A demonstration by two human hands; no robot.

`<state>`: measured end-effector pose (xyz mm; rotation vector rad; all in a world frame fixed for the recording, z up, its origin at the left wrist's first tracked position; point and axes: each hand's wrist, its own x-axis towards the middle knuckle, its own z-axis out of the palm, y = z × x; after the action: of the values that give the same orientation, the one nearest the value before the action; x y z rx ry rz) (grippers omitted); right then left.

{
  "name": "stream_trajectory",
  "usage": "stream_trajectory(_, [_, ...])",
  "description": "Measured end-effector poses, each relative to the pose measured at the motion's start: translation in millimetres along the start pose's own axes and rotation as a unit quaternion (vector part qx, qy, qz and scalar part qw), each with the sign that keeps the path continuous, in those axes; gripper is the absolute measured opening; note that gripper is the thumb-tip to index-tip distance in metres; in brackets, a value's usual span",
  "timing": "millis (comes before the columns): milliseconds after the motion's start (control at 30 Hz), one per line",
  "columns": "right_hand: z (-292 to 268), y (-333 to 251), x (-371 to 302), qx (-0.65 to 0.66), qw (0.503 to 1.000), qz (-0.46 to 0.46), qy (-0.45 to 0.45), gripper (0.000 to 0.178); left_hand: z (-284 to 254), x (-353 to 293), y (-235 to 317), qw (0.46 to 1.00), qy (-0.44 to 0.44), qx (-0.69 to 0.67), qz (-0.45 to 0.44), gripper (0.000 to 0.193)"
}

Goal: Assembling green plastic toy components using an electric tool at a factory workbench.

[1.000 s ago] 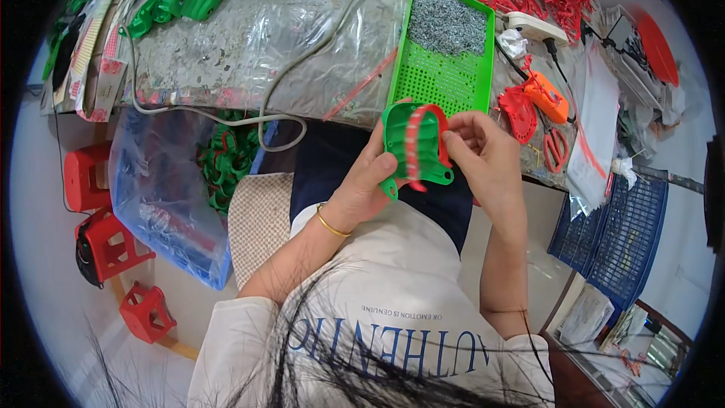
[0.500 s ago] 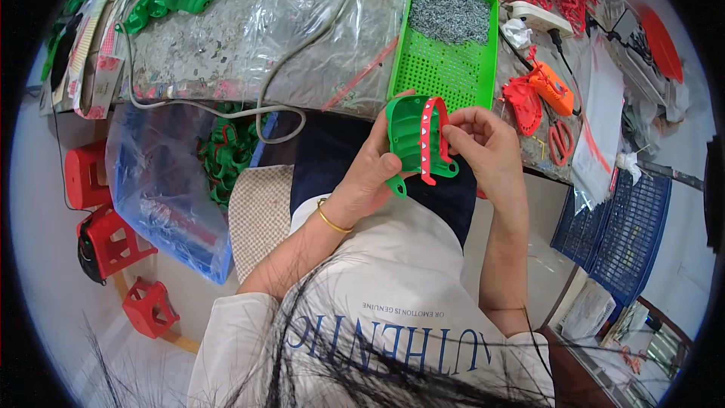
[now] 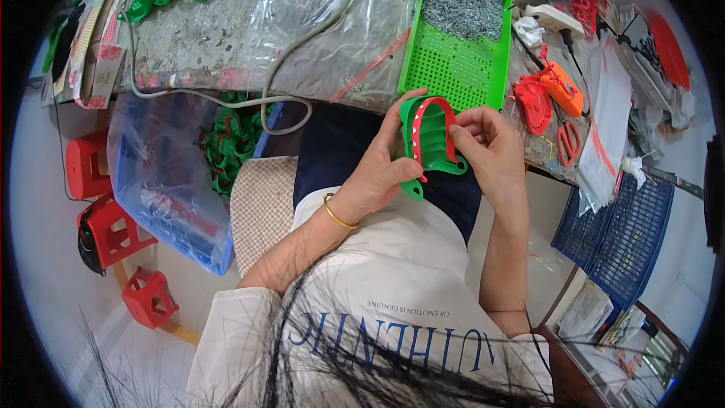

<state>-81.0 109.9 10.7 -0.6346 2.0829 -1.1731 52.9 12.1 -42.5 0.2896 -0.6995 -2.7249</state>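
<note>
A hollow green plastic shell (image 3: 433, 136) with ridged walls and small eyelet tabs is gripped by my left hand (image 3: 377, 175), its thumb at the lower left edge. Along the shell's rim runs a curved red plastic strip (image 3: 414, 134) with white tooth-like triangles. It arches over the top of the shell, and its left end lies close to my left thumb. My right hand (image 3: 491, 147) pinches the strip's right side between thumb and fingers. Those right fingertips partly cover the strip there, so I cannot tell whether it is seated against the rim.
Beyond my hands, a green perforated tray (image 3: 453, 68) holds a heap of small metal pieces (image 3: 463, 4). Right of it lie an orange tool (image 3: 561, 89), red-handled scissors (image 3: 568, 143) and a power strip (image 3: 555, 20). A grey cable (image 3: 266, 98) crosses the table edge; a plastic-lined blue crate (image 3: 170, 181) stands left.
The red strip has shifted left across the shell and now follows its rim. My left thumb is now beside the strip's left end. The view has moved slightly.
</note>
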Motion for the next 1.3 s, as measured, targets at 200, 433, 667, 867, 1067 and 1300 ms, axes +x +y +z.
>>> stream_trajectory(200, [2, 0, 0, -0.009, 1.000, 0.006, 0.003, 0.007, 2, -1, 2, 1.000, 0.014, 0.013, -0.005, 0.091])
stream_trajectory(433, [-7, 7, 9, 0.046, 0.998, -0.002, -0.039, 0.011, 0, 3, 5, 0.999, 0.001, -0.015, -0.029, 0.083])
stream_trajectory(667, [-6, 15, 3, 0.122, 0.990, 0.005, -0.078, 0.025, -9, -4, 4, 0.974, -0.009, -0.192, -0.120, 0.081])
stream_trajectory(867, [-18, -12, -5, 0.124, 0.985, 0.006, -0.118, 0.022, -8, -8, 4, 0.976, -0.006, -0.170, -0.138, 0.083])
stream_trajectory(1067, [-79, -64, 74, 0.151, 0.889, -0.367, 0.230, 0.038, 0, -5, 3, 0.970, -0.052, -0.169, -0.168, 0.081])
stream_trajectory(1300, [-82, -140, 97, 0.232, 0.884, -0.372, -0.165, 0.038, -3, 1, -4, 0.962, -0.087, -0.214, -0.144, 0.068])
